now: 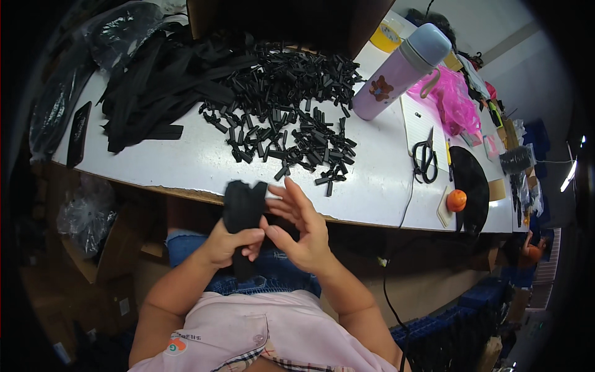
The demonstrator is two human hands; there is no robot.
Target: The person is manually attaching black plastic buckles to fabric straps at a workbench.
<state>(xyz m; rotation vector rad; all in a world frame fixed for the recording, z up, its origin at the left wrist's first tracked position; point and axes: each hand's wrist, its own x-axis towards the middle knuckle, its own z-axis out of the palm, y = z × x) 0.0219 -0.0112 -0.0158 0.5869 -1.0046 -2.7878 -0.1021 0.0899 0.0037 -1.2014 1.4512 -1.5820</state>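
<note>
Holding a black fabric band over the lap, at the near edge of the white worktable. Left hand closed round its lower part, thumb across the front; upper part stands up, bent over, with a blurred top. Right hand just beside it, fingers spread and loosely curled, nothing clear in its grasp; cannot tell whether its fingertips touch the cloth or the left hand.

On the tabletop: loose heap of small black tabs, strays toward the front; sheaf of black strips to the left; black-handled scissors well apart, right.

Handling, as judged: soft cloth likely slips or twists, so a firm left pinch near the bend suits, right fingertips squaring the edges, both clear of the table's rough lip.
</note>
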